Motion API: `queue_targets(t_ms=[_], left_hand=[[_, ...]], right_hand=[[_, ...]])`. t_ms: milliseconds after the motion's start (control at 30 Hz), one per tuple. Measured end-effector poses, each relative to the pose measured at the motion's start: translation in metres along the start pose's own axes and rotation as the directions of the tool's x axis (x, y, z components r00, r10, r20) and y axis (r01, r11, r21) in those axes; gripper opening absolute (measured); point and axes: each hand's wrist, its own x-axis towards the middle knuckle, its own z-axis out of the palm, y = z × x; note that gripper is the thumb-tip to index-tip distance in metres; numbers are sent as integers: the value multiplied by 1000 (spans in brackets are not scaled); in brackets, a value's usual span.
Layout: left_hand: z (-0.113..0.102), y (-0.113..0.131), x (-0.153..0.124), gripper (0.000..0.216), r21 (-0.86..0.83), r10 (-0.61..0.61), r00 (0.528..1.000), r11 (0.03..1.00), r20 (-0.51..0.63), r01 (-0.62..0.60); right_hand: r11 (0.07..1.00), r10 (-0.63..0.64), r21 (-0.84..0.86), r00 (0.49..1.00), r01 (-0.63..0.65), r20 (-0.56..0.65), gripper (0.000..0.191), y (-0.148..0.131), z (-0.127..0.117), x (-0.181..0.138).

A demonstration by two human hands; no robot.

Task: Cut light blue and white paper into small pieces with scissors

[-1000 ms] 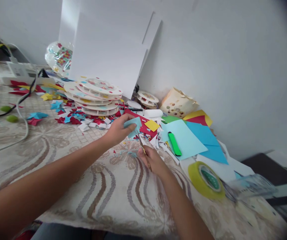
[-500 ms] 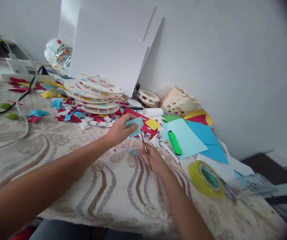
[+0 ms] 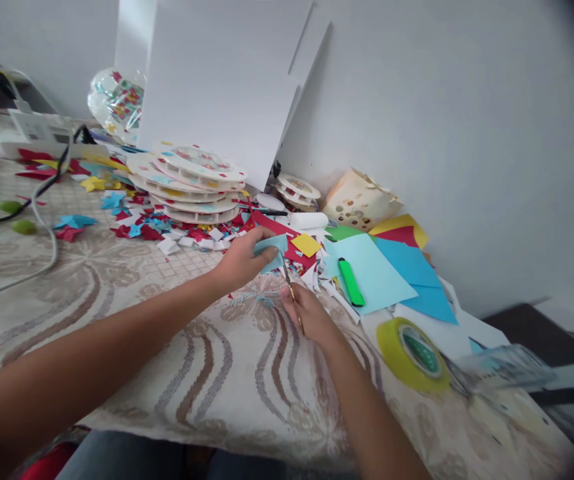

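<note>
My left hand (image 3: pixel 241 261) pinches a small folded piece of light blue paper (image 3: pixel 271 248) just above the patterned tablecloth (image 3: pixel 117 293). Close on its right, my right hand (image 3: pixel 309 315) is closed round a thin pair of scissors (image 3: pixel 293 295) whose blades reach up to the lower edge of the blue paper. Tiny blue and red paper scraps (image 3: pixel 261 301) lie on the cloth under both hands.
Stacked white paper plates (image 3: pixel 191 187) with coloured bits stand behind the hands. Coloured paper sheets (image 3: pixel 387 267), a green marker (image 3: pixel 351 283) and a yellow tape roll (image 3: pixel 411 355) lie to the right. White boards (image 3: pixel 217 80) lean on the wall; cables (image 3: pixel 41 200) run at left.
Both hands stay together with the blue paper and scissors; they have shifted slightly up and right in the view as the camera moved. Nothing was picked up or let go.
</note>
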Motion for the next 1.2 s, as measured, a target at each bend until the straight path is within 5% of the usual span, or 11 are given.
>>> queue_targets(t_ms=[1200], left_hand=[[5, -6, -1, 26, 34, 37, 999, 999, 15, -38]], right_hand=[[997, -8, -78, 1000, 7, -10, 48, -8, -2, 1]])
